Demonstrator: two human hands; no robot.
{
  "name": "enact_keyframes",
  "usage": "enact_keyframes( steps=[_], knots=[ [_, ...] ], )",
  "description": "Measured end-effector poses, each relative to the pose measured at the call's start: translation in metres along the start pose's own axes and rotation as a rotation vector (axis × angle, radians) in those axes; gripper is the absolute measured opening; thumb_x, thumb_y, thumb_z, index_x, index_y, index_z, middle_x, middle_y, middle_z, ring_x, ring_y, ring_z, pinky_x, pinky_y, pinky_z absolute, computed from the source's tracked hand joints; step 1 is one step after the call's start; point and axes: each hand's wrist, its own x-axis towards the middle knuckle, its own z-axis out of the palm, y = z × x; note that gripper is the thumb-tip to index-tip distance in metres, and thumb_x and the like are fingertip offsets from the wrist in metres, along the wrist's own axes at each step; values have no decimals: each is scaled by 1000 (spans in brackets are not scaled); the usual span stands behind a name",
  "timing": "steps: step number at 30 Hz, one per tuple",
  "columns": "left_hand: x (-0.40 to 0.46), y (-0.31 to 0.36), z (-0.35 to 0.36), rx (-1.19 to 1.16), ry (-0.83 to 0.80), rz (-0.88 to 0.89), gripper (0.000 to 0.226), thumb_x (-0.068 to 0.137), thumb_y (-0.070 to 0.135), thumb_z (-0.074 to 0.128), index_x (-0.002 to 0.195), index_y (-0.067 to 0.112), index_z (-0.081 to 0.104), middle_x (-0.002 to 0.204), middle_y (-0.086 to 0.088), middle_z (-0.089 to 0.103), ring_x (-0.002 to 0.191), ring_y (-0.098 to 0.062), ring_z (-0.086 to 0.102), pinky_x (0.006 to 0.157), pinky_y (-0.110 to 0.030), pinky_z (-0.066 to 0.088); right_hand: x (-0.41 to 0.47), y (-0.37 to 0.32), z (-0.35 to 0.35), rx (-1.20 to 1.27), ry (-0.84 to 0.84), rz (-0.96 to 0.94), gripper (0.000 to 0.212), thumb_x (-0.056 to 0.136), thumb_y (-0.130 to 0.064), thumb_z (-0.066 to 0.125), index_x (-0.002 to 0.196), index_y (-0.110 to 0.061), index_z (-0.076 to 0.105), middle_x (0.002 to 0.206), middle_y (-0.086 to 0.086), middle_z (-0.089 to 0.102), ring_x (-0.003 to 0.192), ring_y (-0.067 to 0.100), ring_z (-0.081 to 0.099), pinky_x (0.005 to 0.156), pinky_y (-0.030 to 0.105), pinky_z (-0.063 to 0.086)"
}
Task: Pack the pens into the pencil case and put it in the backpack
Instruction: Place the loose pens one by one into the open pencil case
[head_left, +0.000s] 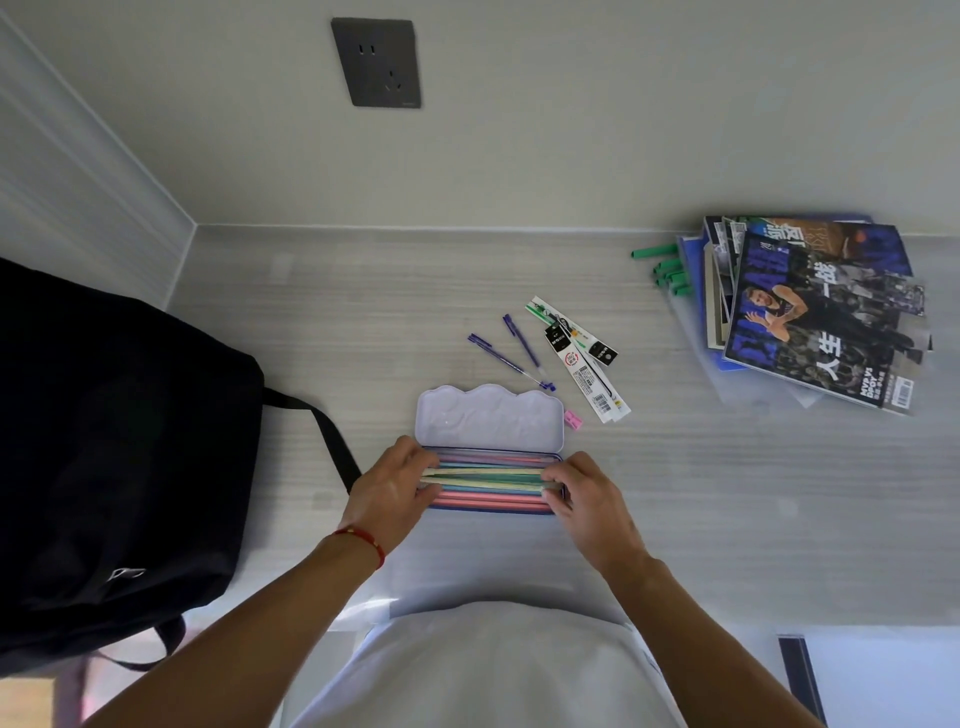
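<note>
Pastel pencils (491, 480) are filling the open pencil case (488, 421); the left hand (392, 483) and right hand (582, 491) are pinching their ends. Behind the case, two purple pens (511, 353) are lying unpacked and could get forgotten; the backpack (119, 457) is sitting left of it

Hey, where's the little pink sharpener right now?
In the head view, the pink sharpener lies on the desk, right of the open pencil case lid, just left of the packaged refills.
</note>
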Motion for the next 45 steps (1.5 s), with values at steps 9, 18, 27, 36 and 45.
enact_keyframes(
  steps=[9,18,27,36,45],
  knots=[
    [17,11,-1,41,-29,-11,24,92,33,63,113,22,60,114,3,53,91,-14,59,74,-27,58,30,3,-10,-28,136,122,10,87,-9,71,95,-8,65,91,8,60,73,27,61,62,40,55],
    [39,29,-14,7,51,-51,18,94,28,59,111,22,61,120,2,55,88,-18,63,74,-29,58,112,27,-44,-260,57,404,49,89,-21,67,133,-13,46,125,17,52,111,41,52,82,52,53],
    [43,39,-14,-63,103,-131,18,96,22,54,112,19,59,116,-5,58,91,-23,62,78,-37,58,149,7,-26,-399,-49,128,33,90,-33,65,116,-13,61,117,10,60,111,34,56,90,44,46],
    [18,14,-28,-50,185,-229,10,95,29,50,101,26,58,103,2,57,73,-13,57,63,-27,55,191,-17,-14,-477,-266,260,25,91,-7,60,116,-4,61,116,16,67,107,37,67,81,39,54],
    [1,3,-21,-40,124,-244,9,97,31,51,101,26,56,102,1,59,80,-13,57,65,-21,50,179,-9,-20,-441,-311,343,18,82,-3,65,100,-6,65,106,16,69,101,38,67,71,35,48]
  ],
)
